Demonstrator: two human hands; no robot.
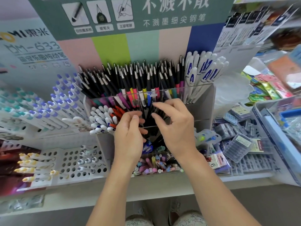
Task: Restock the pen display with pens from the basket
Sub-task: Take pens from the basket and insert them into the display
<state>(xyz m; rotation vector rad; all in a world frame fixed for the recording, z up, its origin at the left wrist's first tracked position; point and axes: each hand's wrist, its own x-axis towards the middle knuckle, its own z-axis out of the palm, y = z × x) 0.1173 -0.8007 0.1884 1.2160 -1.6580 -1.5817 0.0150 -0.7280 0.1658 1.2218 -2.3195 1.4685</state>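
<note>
Nearest to me, two forearms reach up from the bottom edge toward the pen display [202, 111], a clear stepped holder that stands on a pale shelf [162, 185]. At the very bottom, two patterned shoes show on the grey floor.

The left hand [130, 136] has its thumb and fingers curled around a bunch of dark pens [147, 116] in the middle compartment. The right hand [175, 126] is just beside it, fingers bent and spread narrow over the same bunch. It touches the pens, but because of blur I cannot tell if it really holds any. How many pens are in the bunch I also cannot count. Their long axis goes up and away from the person, leaning a little back, and the ends go down into the compartment.

In front of the hands, the lowest compartment holds many pastel pens [154, 165], with the caps pointing up. To the left of the hands stand white pens [101, 119] with some red ones between them.

Behind the hands, the back row carries a dense fan of black pens with silver tips [130, 75], too many to count, all with the tips up. On its right stand about ten white pens with blue letters [202, 70].

Further left is a white rack with round holes [73, 162], and purple-capped pens [61, 101] lean above it. On the right a grey basket [267, 128] rests on the shelf. At the far back rises a green sign with three small pictures [130, 13].
</note>
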